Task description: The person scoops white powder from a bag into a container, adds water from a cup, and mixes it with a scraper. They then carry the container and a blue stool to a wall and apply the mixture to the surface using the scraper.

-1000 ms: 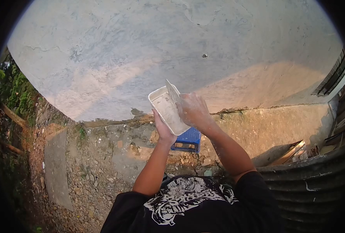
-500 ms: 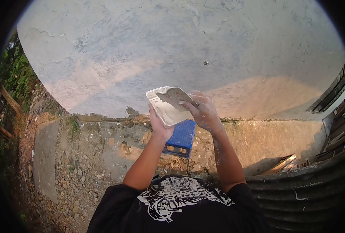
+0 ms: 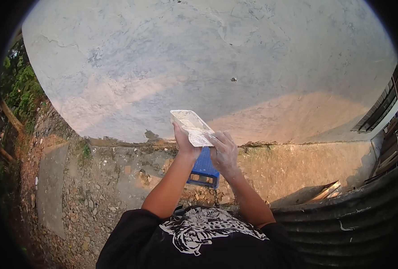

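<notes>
My left hand (image 3: 185,142) grips the left side of a white plastic tub (image 3: 180,112), tilted, with pale putty smeared inside. My right hand (image 3: 224,150), dusted with white, is at the tub's near right corner, its fingers closed on a flat putty scraper (image 3: 200,138). The scraper's pale, putty-coated face lies across the near end of the tub. Its handle is hidden by my fingers. Both hands are in front of a patchy grey-white plastered wall (image 3: 163,58).
Below my hands stands a blue plastic stool (image 3: 204,166). Rubble and stones (image 3: 91,197) cover the ground at left, beside a concrete slab (image 3: 51,188). Corrugated sheeting (image 3: 342,228) lies at lower right, near wooden boards (image 3: 326,192). A barred window (image 3: 380,107) is at far right.
My right hand has come down and left, turning the scraper from above the tub to a flatter position across its near end. The tub has tilted and sits slightly lower.
</notes>
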